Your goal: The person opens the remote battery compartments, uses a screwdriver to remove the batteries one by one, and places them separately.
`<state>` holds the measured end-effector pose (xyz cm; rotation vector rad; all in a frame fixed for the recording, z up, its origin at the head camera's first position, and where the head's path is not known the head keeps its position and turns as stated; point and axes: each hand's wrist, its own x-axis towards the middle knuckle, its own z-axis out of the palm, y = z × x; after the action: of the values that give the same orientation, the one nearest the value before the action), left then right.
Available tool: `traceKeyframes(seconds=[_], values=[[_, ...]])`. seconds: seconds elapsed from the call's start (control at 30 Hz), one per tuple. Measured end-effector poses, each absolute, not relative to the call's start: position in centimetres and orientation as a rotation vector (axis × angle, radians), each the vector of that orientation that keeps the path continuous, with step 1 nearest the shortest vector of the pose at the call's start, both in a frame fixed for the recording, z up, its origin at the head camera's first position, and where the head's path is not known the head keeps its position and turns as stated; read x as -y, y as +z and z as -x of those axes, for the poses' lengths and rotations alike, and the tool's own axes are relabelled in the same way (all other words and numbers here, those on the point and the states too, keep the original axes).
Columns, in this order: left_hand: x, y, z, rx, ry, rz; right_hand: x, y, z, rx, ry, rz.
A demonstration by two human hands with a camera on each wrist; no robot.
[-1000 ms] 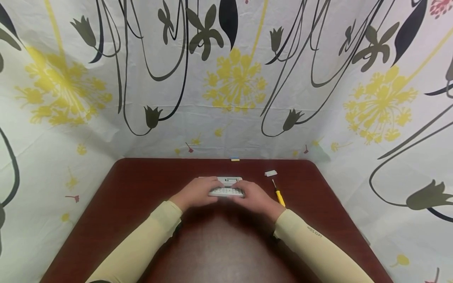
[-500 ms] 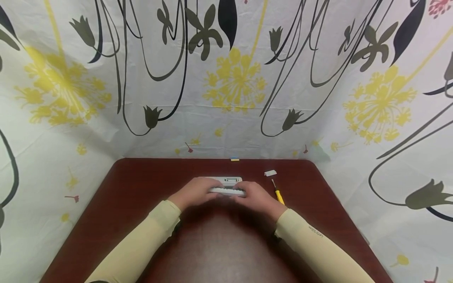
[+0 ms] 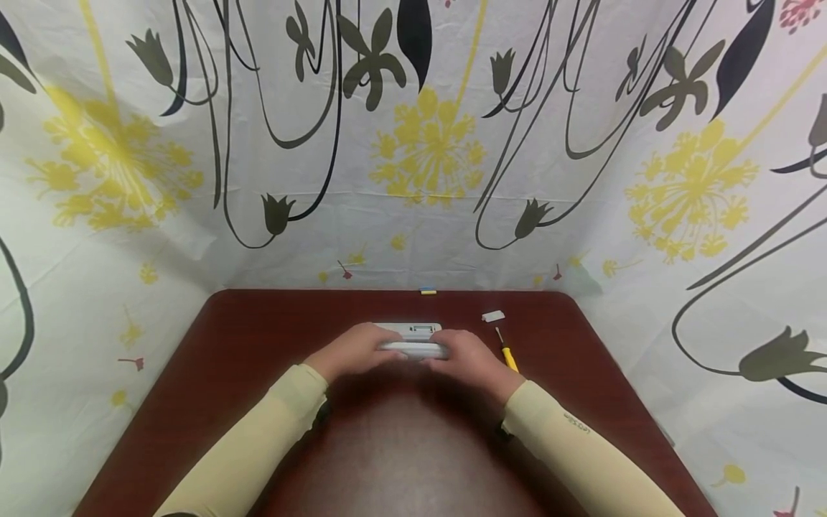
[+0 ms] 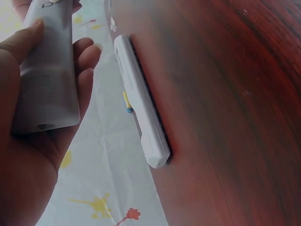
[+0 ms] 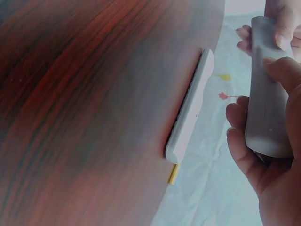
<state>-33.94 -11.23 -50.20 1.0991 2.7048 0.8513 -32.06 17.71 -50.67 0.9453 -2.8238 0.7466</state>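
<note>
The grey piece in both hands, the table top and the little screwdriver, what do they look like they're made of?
Grey piece: likely matt moulded plastic, with smooth rounded edges and no shine; left hand and right hand both grip it.
Table: dark red-brown wood or wood-look laminate, showing grain streaks and a soft gloss.
Screwdriver: yellow, probably plastic handle, with a thin dark shaft that seems metal.

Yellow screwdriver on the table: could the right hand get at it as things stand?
Probably not at once: the screwdriver lies bare beside the right hand, but that hand and the left hand grip a white piece.
</note>
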Motion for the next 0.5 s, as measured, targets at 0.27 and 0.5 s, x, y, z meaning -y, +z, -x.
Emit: traceKeyframes(seconds=[0.27,0.5], values=[[11.58,-50.13,34.47,-2.584,0.936,-1.076,-17.58,-50.53,31.98,2.794,0.559,-0.984],[11.59,-49.9,34.5,-2.536,0.963,-1.078,-17.55,-50.62,31.82,2.813,0.538,-0.963]])
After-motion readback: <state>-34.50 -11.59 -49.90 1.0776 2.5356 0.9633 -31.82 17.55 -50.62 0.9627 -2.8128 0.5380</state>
